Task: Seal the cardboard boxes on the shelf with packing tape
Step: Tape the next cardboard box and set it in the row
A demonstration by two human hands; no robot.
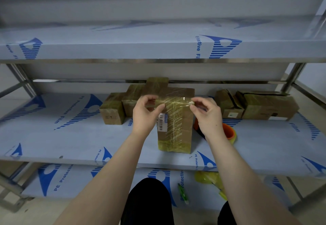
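Tape strip (173, 102) pinched taut between left hand (147, 112) and right hand (209, 116).
Thumb and fingertips of each hand nip one end; the strip seems to touch the top of the upright box (174, 131), mid-shelf (70, 142). Taped boxes (112, 110) stand behind; an orange tape roll (229, 132) lies by the right wrist.

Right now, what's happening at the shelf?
A person is taping a cardboard box standing upright on the middle shelf. The left hand and right hand each pinch one end of a clear tape strip stretched over its top. An orange tape roll lies behind the right wrist; more taped boxes sit further back.
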